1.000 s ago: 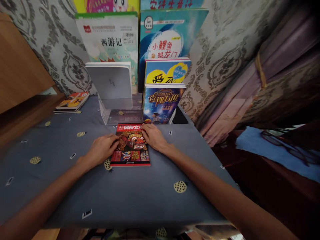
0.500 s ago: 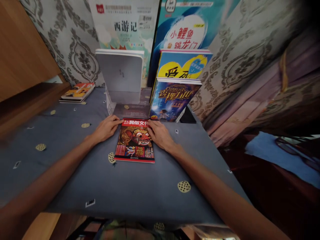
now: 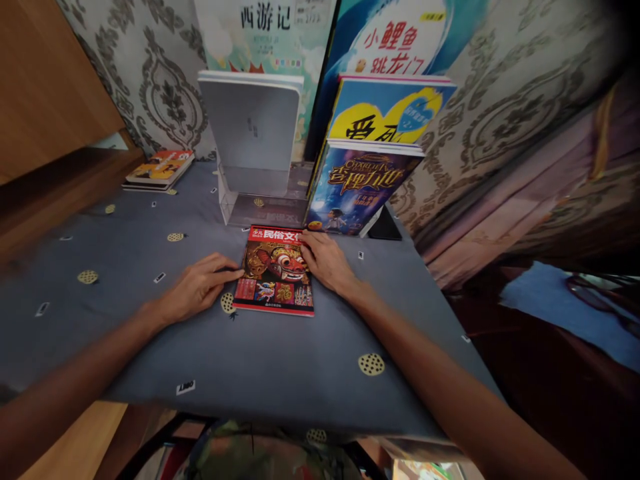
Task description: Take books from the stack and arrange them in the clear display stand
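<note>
A red book with a mask on its cover [image 3: 277,272] lies flat on the grey-blue tablecloth [image 3: 250,353]. My left hand [image 3: 199,289] rests on the cloth at the book's left edge, fingers stretched toward it and touching the edge. My right hand [image 3: 329,261] lies flat on the book's upper right corner, fingers extended. Just behind the book stands a clear acrylic stand [image 3: 260,207], holding a grey book [image 3: 251,130] on the left and a dark blue book [image 3: 357,190] on the right.
More upright books stand behind: a yellow-and-blue one [image 3: 387,110], a white one [image 3: 275,27] and a teal one [image 3: 400,40] against patterned wallpaper. A small stack of books [image 3: 159,169] lies at the table's back left. A curtain [image 3: 540,173] hangs at right.
My left hand slid back from the book's top left corner to its left edge. The view shifted, so the book sits a little farther right and higher.
</note>
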{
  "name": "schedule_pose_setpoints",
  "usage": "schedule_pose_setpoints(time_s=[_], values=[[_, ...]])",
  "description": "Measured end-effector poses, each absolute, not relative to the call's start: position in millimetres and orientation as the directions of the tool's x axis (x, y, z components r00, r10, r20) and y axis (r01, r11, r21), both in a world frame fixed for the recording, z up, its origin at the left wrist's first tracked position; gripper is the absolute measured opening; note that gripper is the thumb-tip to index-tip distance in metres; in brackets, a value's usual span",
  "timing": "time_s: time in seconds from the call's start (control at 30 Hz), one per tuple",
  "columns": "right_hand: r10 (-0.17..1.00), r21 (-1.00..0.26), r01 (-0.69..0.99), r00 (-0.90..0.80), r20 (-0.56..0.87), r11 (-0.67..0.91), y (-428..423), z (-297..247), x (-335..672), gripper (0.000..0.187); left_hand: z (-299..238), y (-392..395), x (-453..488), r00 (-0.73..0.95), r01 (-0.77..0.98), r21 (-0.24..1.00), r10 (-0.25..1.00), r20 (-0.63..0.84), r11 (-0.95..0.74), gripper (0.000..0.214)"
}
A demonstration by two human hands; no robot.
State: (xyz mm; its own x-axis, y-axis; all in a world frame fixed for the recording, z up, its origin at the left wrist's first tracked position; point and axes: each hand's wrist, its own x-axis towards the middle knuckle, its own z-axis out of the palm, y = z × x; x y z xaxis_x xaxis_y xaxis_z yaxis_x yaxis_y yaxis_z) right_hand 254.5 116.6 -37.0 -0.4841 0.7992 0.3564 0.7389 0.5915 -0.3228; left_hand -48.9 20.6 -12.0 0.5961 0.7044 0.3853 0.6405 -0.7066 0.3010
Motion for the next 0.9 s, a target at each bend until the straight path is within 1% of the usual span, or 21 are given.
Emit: schedule_pose_setpoints(time_s=[0.13, 0.23, 0.5, 0.67, 0.77, 0.9], values=[[0.796, -0.328, 0.733, -0.485, 0.362, 0.596, 116, -37, 254, 0.036, -11, -2, -50, 0.633, 0.559, 0.326, 0.646, 0.426, -0.763, 0.038], [0.8, -0.328, 0.737, -0.483, 0.356, 0.591, 116, -37, 254, 0.037, -9, -12, -48, 0.654, 0.516, 0.348, 0.623, 0.43, -0.782, 0.036], [0.805, -0.31, 0.751, -0.482, 0.347, 0.583, 112, -36, 254, 0.037, -6, -15, -46, 0.641, 0.541, 0.367, 0.653, 0.403, -0.757, 0.034], [0.788, -0.269, 0.747, -0.525, 0.32, 0.608, 96, -28, 249, 0.036, -6, -15, -46, 0.635, 0.541, 0.373, 0.656, 0.407, -0.754, 0.035], [0.763, -0.251, 0.725, -0.572, 0.301, 0.642, 79, -21, 241, 0.035, -7, -16, -46, 0.633, 0.538, 0.372, 0.654, 0.414, -0.756, 0.036], [0.704, -0.272, 0.649, -0.648, 0.292, 0.71, 50, -16, 226, 0.038, -8, -15, -46, 0.627, 0.553, 0.39, 0.676, 0.387, -0.736, 0.036]])
